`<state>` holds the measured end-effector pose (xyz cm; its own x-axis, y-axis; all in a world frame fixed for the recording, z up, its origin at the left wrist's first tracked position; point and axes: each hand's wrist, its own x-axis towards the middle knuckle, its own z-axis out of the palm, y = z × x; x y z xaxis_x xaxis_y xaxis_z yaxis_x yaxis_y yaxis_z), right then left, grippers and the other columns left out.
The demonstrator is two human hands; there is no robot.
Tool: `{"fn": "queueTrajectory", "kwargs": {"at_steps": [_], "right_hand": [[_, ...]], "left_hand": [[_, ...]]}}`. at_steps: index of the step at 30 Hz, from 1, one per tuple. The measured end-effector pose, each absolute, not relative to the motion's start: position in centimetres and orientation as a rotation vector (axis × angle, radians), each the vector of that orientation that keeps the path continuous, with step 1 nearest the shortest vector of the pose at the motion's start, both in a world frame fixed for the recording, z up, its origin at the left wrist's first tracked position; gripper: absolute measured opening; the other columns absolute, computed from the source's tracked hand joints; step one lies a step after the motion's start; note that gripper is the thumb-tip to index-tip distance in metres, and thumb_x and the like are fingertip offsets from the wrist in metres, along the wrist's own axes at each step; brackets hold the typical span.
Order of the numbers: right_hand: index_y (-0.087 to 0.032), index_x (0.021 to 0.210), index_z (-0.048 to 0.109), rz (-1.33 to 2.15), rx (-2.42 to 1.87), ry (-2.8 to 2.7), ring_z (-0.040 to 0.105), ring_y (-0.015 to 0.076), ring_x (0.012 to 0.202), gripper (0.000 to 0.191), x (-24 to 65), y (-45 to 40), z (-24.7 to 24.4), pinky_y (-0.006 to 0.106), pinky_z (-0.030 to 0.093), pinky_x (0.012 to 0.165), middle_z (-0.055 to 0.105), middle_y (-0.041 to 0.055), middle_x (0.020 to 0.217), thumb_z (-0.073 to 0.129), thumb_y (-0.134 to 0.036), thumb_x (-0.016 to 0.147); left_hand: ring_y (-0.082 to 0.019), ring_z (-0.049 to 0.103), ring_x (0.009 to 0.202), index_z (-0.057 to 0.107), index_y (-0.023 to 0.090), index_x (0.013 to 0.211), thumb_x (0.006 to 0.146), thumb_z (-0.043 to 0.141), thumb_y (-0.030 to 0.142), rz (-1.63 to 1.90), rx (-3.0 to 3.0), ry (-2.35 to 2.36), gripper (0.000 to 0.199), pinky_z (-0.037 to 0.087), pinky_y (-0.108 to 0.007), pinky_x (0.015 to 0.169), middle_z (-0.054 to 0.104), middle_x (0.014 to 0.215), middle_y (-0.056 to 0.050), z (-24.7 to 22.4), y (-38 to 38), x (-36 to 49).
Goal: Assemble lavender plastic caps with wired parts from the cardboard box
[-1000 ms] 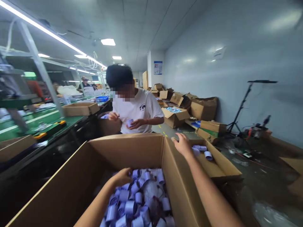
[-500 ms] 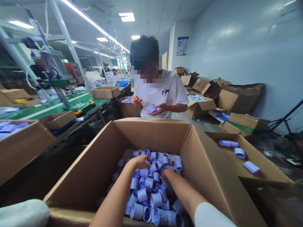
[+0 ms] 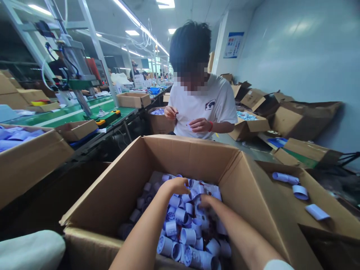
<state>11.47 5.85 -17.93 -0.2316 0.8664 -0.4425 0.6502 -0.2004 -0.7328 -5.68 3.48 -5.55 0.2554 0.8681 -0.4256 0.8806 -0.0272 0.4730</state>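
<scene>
A large open cardboard box [image 3: 191, 152] stands before me, its bottom covered with several pale purple plastic cylinders [image 3: 188, 236]. Both my arms reach into it. My left hand [image 3: 180, 185] is over the far part of the pile, fingers curled down near the cylinders; whether it holds one cannot be made out. To its right, my right hand [image 3: 206, 201] is low among the cylinders, blurred, and its fingertips are hidden.
Across the box a person [image 3: 204, 105] in a white shirt holds a small part. A cardboard flap [image 3: 292, 202] at right bears three cylinders. At left are a green conveyor bench [image 3: 64, 112] and another box [image 3: 30, 161] of purple parts.
The view has shifted, so the box sits differently in frame. My right hand has moved slightly among the cylinders. The person opposite has turned a hand over the small part.
</scene>
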Motion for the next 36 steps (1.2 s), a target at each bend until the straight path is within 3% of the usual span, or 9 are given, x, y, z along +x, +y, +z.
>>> {"fn": "queueTrajectory", "kwargs": {"at_steps": [5,10,13,16,19,21,24,30,36], "right_hand": [[-0.007,0.069,0.063,1.564,-1.566,-1.738,0.05,0.0044,0.042,0.015,11.1,8.2,-10.1,0.02,0.043,0.052,0.053,-0.0081,0.049,0.056,-0.013,0.081],[-0.008,0.078,0.067,1.583,-1.202,-1.619,0.055,0.006,0.051,0.017,10.4,7.8,-2.8,0.02,0.043,0.056,0.061,-0.0052,0.057,0.056,-0.02,0.076],[-0.013,0.081,0.068,1.598,-0.999,-1.544,0.06,0.0096,0.063,0.019,10.3,6.5,-0.9,0.022,0.047,0.064,0.068,-0.0011,0.07,0.068,-0.023,0.065],[-0.016,0.085,0.069,1.686,-0.761,-1.344,0.062,0.0114,0.069,0.032,10.5,5.0,-0.7,0.022,0.048,0.066,0.07,-0.0001,0.078,0.077,-0.026,0.056],[-0.017,0.089,0.068,1.801,-0.672,-1.176,0.062,0.0129,0.067,0.041,11.1,3.8,-1.0,0.024,0.05,0.06,0.07,0.0009,0.081,0.082,-0.03,0.053],[-0.017,0.09,0.068,1.833,-0.625,-1.095,0.062,0.0145,0.065,0.044,11.6,3.5,-1.1,0.025,0.051,0.054,0.07,0.0024,0.08,0.083,-0.035,0.053],[-0.016,0.086,0.069,1.827,-0.557,-0.97,0.062,0.0154,0.063,0.046,12.1,3.6,-1.2,0.023,0.051,0.047,0.07,0.0037,0.077,0.084,-0.041,0.051],[-0.015,0.077,0.07,1.798,-0.522,-0.835,0.061,0.0141,0.058,0.04,12.7,4.1,-1.5,0.02,0.05,0.044,0.07,0.0037,0.069,0.084,-0.042,0.052],[-0.014,0.088,0.071,1.842,-0.469,-0.996,0.061,0.0145,0.057,0.046,12.6,3.4,-1.1,0.023,0.049,0.045,0.071,0.0063,0.074,0.081,-0.045,0.057]], "left_hand": [[-0.031,0.059,0.104,0.058,0.016,0.107,0.057,0.072,0.025,0.158,1.887,1.549,0.052,0.046,-0.04,0.088,0.064,0.11,-0.012,-5.8,4.0,-6.1],[-0.025,0.045,0.124,0.028,0.018,0.137,0.054,0.078,0.02,0.572,1.968,1.404,0.097,0.04,-0.036,0.1,0.043,0.138,-0.015,-5.3,4.1,-5.5],[-0.02,0.055,0.109,0.027,0.019,0.136,0.062,0.072,0.017,0.888,1.863,1.251,0.087,0.045,-0.033,0.091,0.053,0.128,-0.011,-5.1,4.1,-5.1],[-0.018,0.058,0.089,0.052,0.016,0.114,0.063,0.069,0.017,1.124,1.715,1.145,0.054,0.047,-0.03,0.08,0.064,0.102,-0.004,-5.1,3.9,-5.0],[-0.014,0.054,0.071,0.06,0.014,0.089,0.065,0.065,0.021,1.135,1.71,1.126,0.026,0.045,-0.027,0.069,0.062,0.078,0.0,-5.1,3.6,-4.8],[-0.011,0.048,0.06,0.058,0.014,0.085,0.072,0.059,0.028,1.123,1.707,1.124,0.019,0.042,-0.024,0.06,0.055,0.068,0.003,-5.1,3.3,-4.7],[-0.008,0.04,0.055,0.053,0.016,0.079,0.08,0.051,0.038,1.122,1.72,1.136,0.022,0.036,-0.022,0.053,0.046,0.063,0.005,-4.8,3.0,-4.8],[-0.008,0.031,0.058,0.045,0.017,0.064,0.076,0.055,0.056,1.108,1.834,1.162,0.042,0.026,-0.021,0.052,0.037,0.059,0.006,-3.9,2.8,-5.3],[-0.01,0.035,0.061,0.05,0.015,0.066,0.078,0.051,0.061,1.041,1.929,1.232,0.048,0.03,-0.023,0.057,0.04,0.061,0.005,-4.0,3.2,-5.7]]}}
